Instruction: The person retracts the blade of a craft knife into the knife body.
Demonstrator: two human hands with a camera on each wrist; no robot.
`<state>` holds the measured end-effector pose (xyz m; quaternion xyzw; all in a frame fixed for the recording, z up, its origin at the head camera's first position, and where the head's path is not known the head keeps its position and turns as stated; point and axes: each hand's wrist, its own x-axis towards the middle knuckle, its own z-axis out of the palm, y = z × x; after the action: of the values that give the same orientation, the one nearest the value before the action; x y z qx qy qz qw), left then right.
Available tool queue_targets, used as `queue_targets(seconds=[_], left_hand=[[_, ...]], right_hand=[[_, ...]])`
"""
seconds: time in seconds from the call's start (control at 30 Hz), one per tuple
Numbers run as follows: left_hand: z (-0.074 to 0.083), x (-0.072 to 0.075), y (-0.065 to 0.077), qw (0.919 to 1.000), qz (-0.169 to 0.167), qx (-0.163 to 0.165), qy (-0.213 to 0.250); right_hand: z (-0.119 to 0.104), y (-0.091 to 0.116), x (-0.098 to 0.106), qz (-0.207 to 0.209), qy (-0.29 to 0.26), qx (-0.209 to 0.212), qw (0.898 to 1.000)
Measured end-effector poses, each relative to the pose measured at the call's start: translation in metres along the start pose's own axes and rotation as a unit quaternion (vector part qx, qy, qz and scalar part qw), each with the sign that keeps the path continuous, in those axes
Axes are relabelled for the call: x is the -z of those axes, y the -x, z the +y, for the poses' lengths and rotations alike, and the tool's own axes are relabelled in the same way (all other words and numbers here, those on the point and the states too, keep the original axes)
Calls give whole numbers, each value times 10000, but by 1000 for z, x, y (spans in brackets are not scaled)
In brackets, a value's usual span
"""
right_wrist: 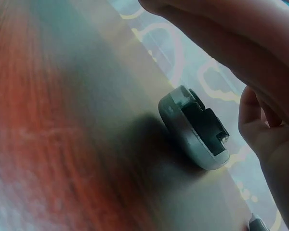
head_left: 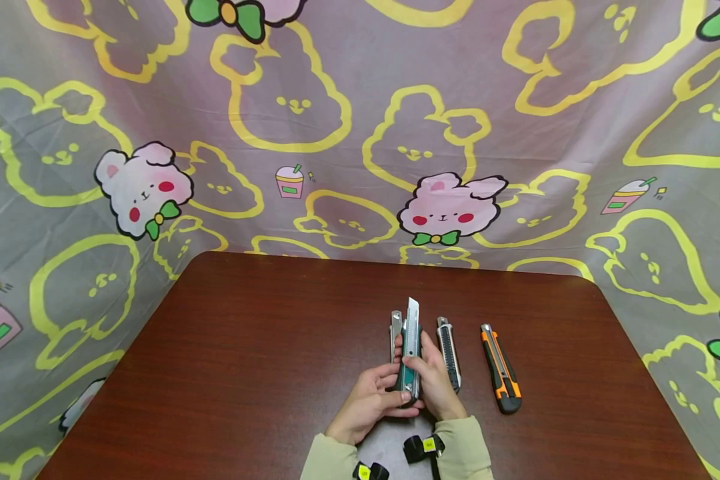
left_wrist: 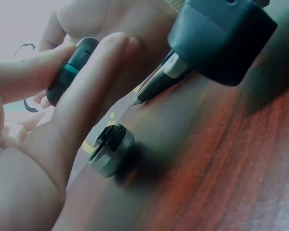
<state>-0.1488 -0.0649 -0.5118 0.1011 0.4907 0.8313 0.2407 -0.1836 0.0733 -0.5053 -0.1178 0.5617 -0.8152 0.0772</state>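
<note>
In the head view, both hands hold a green and black utility knife [head_left: 409, 381] upright, its wide silver blade [head_left: 413, 320] pointing away from the person. My left hand [head_left: 369, 400] grips the lower end, thumb laid over the butt. Around the middle of the handle, my right hand [head_left: 437, 380] has its thumb across the front near the slider. From the left wrist, the knife's black butt with a teal band [left_wrist: 70, 69] shows between the left fingers [left_wrist: 89, 82]. Part of the right hand [right_wrist: 274, 139] appears in the right wrist view, where the held knife is hidden.
A silver knife [head_left: 395, 321] lies partly behind the hands. To the right lie a grey and black utility knife [head_left: 449, 353] and an orange and black one [head_left: 501, 370] on the brown table [head_left: 264, 347]. A patterned cloth [head_left: 348, 167] hangs behind the table and at its sides.
</note>
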Motion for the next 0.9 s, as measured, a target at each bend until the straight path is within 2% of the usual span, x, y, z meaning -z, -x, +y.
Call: queue_targets(seconds=[0.9], left_hand=[[1,-1,1,10000,-69,19,-8]], right_hand=[[3,1,3,-176,-18,82,9998]])
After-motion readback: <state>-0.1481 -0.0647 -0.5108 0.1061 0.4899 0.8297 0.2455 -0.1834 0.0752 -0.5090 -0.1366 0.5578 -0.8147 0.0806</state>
